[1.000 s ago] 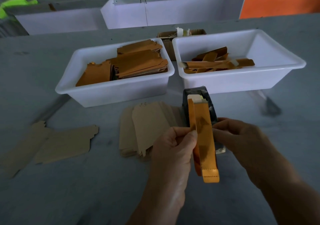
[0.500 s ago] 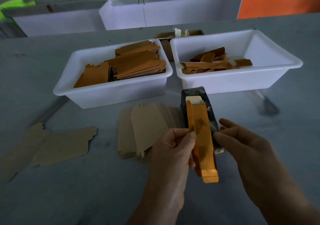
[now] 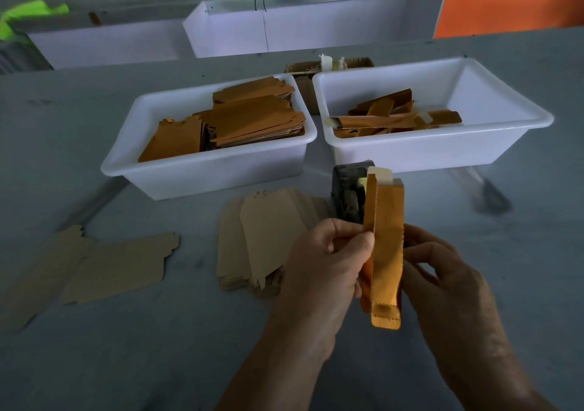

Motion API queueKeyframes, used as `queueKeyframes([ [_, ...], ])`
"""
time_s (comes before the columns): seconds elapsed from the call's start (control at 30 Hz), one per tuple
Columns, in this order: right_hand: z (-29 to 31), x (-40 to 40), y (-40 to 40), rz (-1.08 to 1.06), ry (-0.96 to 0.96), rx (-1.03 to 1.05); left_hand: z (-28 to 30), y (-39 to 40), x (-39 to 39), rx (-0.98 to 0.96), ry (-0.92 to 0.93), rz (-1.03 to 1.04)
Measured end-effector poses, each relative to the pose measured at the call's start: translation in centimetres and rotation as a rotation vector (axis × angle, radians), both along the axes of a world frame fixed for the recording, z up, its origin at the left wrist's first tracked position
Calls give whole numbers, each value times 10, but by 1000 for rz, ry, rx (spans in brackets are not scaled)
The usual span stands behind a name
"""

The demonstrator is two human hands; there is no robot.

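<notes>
Folded orange carton point(image 3: 384, 252) was held upright just in front of the tape dispenser point(image 3: 347, 189), above the counter point(image 3: 126, 347), not resting on it. Its pale tab end was up, beside the dispenser's top; I judged that put the flap within reach of the tape.

My left hand point(image 3: 325, 268) pinched the carton's left edge, thumb on the front, to keep the fold closed. My right hand point(image 3: 442, 281) had its fingers curled against the right edge and behind it, steadying the carton; its thumb was hidden.

A stack of flat brown blanks point(image 3: 268, 237) lay left of the dispenser, close for the next pick. Loose blanks point(image 3: 110, 265) lay well left of it.

Behind the dispenser to the left, a white tub point(image 3: 205, 170) held flat orange pieces. Behind it to the right, a second tub point(image 3: 442, 145) held folded cartons, probably the finished ones.
</notes>
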State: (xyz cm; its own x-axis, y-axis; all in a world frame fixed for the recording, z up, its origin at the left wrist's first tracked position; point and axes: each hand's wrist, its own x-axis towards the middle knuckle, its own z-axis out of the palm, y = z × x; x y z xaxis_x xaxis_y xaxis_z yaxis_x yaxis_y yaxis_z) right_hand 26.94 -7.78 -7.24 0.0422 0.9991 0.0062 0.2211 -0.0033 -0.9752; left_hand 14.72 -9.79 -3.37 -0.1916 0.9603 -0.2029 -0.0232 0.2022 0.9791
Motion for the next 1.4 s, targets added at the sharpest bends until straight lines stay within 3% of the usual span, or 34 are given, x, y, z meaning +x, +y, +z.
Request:
queueKeyframes([
  [0.3,-3,2,3,-41,-334,202,5,6,3,45,393,-43],
  [0.5,12,36,9,-25,-58,114,8,5,-2,-35,108,-11],
  [0.6,32,39,1,159,196,25,11,1,-4,-64,-34,-11],
  [0.7,47,36,-3,381,155,34,11,-7,-5,-105,-98,0],
  [0.83,55,24,-2,499,104,65,9,-14,-7,-144,-130,-20],
  [1.27,49,14,1,427,-32,43,14,-18,-10,-144,-145,-44],
  [1.4,51,10,-1,364,-191,51,16,-19,-9,-134,-136,-72],
])
